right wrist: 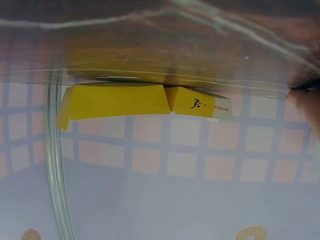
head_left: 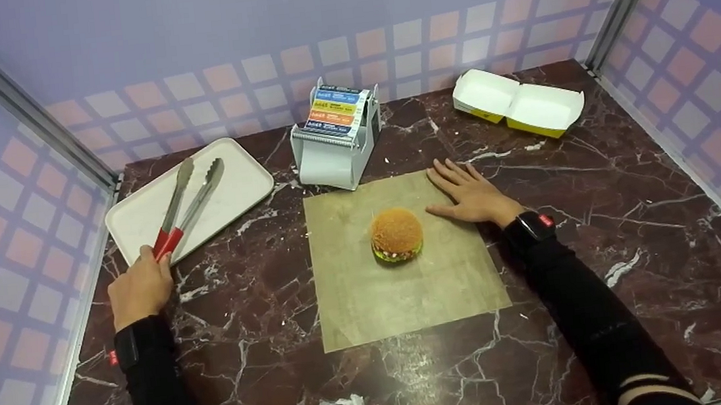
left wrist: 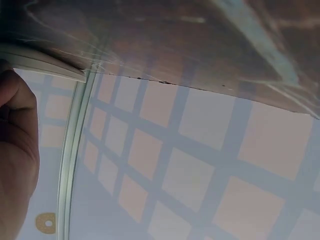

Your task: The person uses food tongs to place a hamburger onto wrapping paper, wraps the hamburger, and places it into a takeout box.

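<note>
My left hand (head_left: 140,288) grips the red handles of a pair of metal tongs (head_left: 191,195). The tongs' spread arms lie over a white tray (head_left: 238,168) at the left. A burger (head_left: 396,234) with a crumbly golden bun and a green edge of lettuce sits near the middle of a square sheet of brown paper (head_left: 350,296). My right hand (head_left: 476,198), fingers spread, rests on that sheet's upper right corner. In the left wrist view part of the left hand (left wrist: 17,145) shows at the edge, the tongs out of sight.
Behind the paper stands a grey label dispenser (head_left: 327,133) with strips of coloured labels. An unfolded yellow burger box (head_left: 543,105), white inside, lies at the back right. Tiled-pattern walls (head_left: 385,41) enclose the dark marbled table (head_left: 273,396) at the back and sides.
</note>
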Motion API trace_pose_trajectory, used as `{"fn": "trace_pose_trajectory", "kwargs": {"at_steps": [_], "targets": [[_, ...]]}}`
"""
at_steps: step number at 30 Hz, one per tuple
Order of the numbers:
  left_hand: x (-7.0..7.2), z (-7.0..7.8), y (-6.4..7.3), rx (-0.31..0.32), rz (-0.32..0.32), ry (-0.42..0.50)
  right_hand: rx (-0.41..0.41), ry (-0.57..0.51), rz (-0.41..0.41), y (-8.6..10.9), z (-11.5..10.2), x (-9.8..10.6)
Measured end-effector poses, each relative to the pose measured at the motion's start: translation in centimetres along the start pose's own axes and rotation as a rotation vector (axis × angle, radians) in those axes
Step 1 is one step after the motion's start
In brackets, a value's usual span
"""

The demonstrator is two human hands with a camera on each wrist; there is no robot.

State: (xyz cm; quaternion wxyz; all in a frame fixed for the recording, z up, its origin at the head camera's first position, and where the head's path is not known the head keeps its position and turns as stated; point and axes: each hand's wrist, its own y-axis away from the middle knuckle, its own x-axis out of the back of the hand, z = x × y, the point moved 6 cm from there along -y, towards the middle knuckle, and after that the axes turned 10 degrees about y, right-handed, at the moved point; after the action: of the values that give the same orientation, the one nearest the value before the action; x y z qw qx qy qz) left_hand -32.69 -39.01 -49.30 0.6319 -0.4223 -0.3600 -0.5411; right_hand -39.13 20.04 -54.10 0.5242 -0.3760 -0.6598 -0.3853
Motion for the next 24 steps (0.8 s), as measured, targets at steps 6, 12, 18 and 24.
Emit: {"fn": "trace_pose_trajectory", "kwargs": {"at_steps": [6, 12, 18, 24], "targets": [[0.3, 0.2, 0.0, -0.009, -0.011, -0.011, 0.009, -0.006, 0.016, 0.0, -0.2, -0.1], [0.3, 0.1, 0.2, -0.013, -0.021, -0.014, 0.012, -0.008, 0.021, 0.0, -0.3, -0.1], [0.7, 0.2, 0.6, -0.003, -0.01, -0.018, 0.007, -0.004, -0.004, -0.1, -0.4, -0.1], [2.0, 0.6, 0.7, 0.064, -0.007, -0.028, 0.011, -0.012, -0.003, -0.1, -0.5, 0.0]]}}
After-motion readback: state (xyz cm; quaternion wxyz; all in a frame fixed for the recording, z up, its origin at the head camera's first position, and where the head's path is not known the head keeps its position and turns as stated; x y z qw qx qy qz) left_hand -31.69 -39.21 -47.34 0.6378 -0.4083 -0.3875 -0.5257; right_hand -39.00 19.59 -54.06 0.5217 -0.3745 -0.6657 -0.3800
